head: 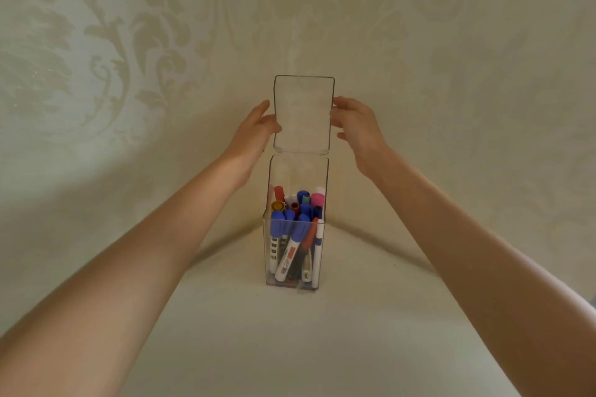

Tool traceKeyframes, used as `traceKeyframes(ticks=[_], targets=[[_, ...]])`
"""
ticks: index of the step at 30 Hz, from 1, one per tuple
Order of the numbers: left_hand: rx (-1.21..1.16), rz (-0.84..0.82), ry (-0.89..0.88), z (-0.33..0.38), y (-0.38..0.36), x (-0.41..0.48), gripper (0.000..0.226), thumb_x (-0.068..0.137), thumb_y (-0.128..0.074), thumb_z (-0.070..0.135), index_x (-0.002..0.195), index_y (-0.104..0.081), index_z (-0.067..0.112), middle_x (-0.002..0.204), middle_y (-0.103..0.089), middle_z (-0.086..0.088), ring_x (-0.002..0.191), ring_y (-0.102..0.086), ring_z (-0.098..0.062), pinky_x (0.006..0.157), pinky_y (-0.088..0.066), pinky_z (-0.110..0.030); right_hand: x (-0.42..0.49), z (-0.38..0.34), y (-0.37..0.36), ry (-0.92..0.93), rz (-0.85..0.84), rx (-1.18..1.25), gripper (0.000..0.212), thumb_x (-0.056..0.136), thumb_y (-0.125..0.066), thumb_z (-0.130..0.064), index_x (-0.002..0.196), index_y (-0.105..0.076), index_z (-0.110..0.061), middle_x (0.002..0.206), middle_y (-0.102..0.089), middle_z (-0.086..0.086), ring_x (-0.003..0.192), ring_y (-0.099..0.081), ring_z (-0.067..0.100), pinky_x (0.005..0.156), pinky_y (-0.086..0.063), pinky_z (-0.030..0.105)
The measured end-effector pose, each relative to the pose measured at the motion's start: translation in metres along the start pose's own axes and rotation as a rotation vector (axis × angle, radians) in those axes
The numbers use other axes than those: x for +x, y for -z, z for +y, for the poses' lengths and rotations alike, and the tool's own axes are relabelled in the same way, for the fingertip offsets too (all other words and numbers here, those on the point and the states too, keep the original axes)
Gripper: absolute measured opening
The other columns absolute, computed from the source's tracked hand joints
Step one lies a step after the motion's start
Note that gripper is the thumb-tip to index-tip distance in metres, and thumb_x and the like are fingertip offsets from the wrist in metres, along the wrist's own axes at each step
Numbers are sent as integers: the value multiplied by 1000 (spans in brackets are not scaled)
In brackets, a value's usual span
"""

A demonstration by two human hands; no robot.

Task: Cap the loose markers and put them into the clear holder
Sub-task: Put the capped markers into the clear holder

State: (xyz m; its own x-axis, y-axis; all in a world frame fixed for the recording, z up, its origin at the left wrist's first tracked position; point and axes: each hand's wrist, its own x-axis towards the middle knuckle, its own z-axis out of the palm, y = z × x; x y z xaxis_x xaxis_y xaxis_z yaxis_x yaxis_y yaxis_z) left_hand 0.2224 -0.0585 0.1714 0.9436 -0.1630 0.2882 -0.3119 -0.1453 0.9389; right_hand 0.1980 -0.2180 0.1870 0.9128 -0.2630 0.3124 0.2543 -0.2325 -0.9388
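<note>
A tall clear holder (298, 171) stands in the corner of a pale surface. Several capped markers (295, 229) stand inside it, with blue, red, yellow and pink caps. Its clear hinged lid (303, 113) is swung up above the back wall. My left hand (254, 135) touches the lid's left edge with thumb and fingers. My right hand (354, 129) holds the lid's right edge. No loose marker lies outside the holder in view.
Two walls with pale patterned wallpaper (129, 58) meet right behind the holder. The off-white tabletop (290, 332) stretches from the holder toward me between my forearms.
</note>
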Motion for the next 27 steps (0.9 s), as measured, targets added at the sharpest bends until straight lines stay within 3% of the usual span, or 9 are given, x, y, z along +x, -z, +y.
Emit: traceKeyframes(ticks=[3,6,8,11,16,18,21,23,27], targets=[[-12,-9,-46,9,-2,-1,58,86,-42,-2,138,-38,24,119,-50,8,110,-45,-10,84,-38,-21,-4,0,-1,59,9,-2,48,85,-43,2,131,-51,-9,133,-55,4,121,-49,15,97,-39,26],[-2,37,-151,9,6,-20,63,81,-36,-11,134,-44,22,119,-50,11,111,-48,-6,79,-41,-12,-21,-1,5,148,28,-19,52,81,-37,7,126,-55,-12,129,-57,1,120,-52,14,101,-40,27],[43,64,-223,4,13,-37,69,75,-31,-19,133,-45,16,121,-50,10,113,-48,-4,87,-43,-15,-43,-4,7,190,29,-31,55,80,-33,10,125,-56,-11,128,-58,1,120,-53,13,96,-40,23],[203,71,-297,-15,23,-59,72,73,-29,-23,135,-44,12,135,-47,6,125,-40,-3,110,-30,-24,-82,2,8,227,0,-115,59,80,-33,9,131,-51,-15,133,-54,-3,125,-47,8,98,-35,19],[331,34,-324,-47,22,-95,72,76,-32,-21,139,-38,13,143,-41,1,131,-35,-6,107,-25,-13,-125,31,3,235,-3,-200,64,80,-35,11,137,-44,-17,141,-47,-7,118,-43,-9,89,-30,-5],[326,22,-312,-60,17,-106,70,77,-34,-21,139,-37,10,141,-42,-2,131,-36,-9,108,-26,-15,-136,46,-2,214,-11,-227,65,80,-38,12,138,-42,-15,142,-46,-4,129,-39,5,95,-29,2],[310,-17,-240,-83,12,-115,68,82,-39,-17,142,-31,15,144,-37,-2,133,-35,-14,112,-29,-36,-148,66,-11,178,-37,-213,64,80,-40,11,138,-38,-15,140,-46,-1,130,-40,13,101,-29,17],[238,-81,-189,-93,6,-121,71,87,-46,-8,145,-20,24,146,-32,5,130,-39,-13,107,-37,-36,-150,76,-15,172,-55,-211,60,87,-45,4,141,-31,-17,138,-44,-5,125,-40,6,101,-32,21],[201,-110,-188,-110,-14,-133,79,86,-61,23,127,-4,59,121,-32,50,106,-47,18,90,-40,-6,-148,101,-31,71,-137,-185,79,89,-58,-12,147,-7,-30,136,-43,-14,114,-47,3,90,-38,18]])
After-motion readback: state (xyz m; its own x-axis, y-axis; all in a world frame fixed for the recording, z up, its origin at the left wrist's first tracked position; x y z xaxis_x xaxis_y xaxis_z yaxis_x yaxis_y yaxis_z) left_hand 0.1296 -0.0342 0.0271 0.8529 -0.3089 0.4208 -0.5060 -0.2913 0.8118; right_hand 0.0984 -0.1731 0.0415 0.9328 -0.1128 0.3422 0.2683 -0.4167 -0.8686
